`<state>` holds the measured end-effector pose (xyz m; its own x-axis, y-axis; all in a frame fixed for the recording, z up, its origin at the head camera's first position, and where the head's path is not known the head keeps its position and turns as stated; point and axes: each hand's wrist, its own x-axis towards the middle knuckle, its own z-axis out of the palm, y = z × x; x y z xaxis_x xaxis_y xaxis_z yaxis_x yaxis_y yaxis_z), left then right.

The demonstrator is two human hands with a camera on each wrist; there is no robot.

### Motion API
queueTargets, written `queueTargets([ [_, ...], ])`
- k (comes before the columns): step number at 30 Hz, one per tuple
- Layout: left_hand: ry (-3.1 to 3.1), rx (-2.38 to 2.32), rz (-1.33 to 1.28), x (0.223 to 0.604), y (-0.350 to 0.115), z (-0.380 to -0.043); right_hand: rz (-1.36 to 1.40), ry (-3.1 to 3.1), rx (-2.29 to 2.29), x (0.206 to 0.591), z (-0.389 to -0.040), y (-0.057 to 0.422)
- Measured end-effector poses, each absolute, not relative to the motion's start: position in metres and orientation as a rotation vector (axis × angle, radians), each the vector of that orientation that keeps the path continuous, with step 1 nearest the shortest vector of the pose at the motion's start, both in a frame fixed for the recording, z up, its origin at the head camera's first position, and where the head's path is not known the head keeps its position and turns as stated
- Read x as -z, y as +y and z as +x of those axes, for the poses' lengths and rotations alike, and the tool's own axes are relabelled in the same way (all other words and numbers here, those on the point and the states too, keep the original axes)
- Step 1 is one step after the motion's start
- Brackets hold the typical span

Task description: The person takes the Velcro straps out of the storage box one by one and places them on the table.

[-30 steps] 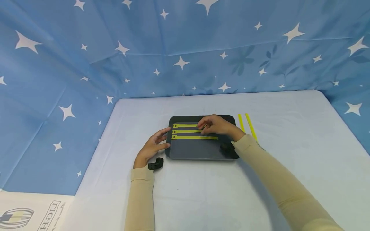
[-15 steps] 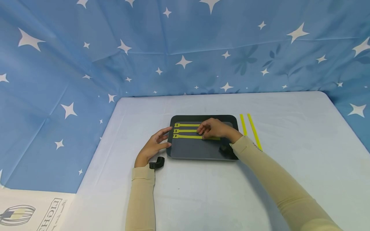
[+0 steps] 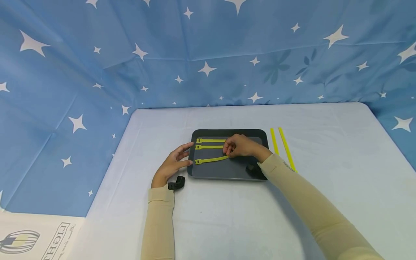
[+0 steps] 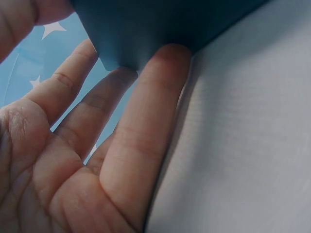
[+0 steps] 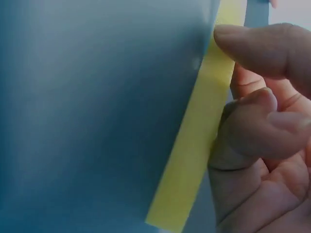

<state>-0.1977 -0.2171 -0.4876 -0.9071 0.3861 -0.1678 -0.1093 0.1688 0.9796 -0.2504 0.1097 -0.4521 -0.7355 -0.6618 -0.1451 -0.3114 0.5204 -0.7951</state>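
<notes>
A dark grey tray (image 3: 214,172) lies on the white-covered table. My left hand (image 3: 170,167) is at its left side, fingers fairly straight and fingertips against the wall, as the left wrist view shows. Inside the tray my right hand (image 3: 243,146) pinches a yellow cable tie (image 3: 211,160) with a slotted head. This tie slants, its head pointing left and nearer to me. Behind it, two more yellow cable ties (image 3: 209,141) lie side by side, their right ends hidden by the hand. In the right wrist view, the thumb (image 5: 257,46) presses on the held strap, other fingers curled beside it.
To the right of the tray, two yellow strips (image 3: 286,148) lie on the tablecloth (image 3: 338,155), partly covered by the right sleeve. A black device (image 3: 176,183) sits at the left wrist. Behind the table hangs a blue star-patterned curtain (image 3: 175,43).
My right hand has moved from the back ties to the nearest one and grips it. That tie's head has shifted towards me, so it now slants. The left hand stays at the tray.
</notes>
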Motion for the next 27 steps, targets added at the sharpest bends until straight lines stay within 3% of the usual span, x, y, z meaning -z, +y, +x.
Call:
queueTargets([
  [15, 2.092, -1.77, 0.26, 0.487, -0.216, -0.196, -0.952, 2.346, 1.291, 0.442, -0.241, 0.133],
  [27, 2.107, -1.759, 0.261, 0.487, -0.216, -0.196, -0.76, 2.274, 1.697, 0.433, -0.232, 0.149],
])
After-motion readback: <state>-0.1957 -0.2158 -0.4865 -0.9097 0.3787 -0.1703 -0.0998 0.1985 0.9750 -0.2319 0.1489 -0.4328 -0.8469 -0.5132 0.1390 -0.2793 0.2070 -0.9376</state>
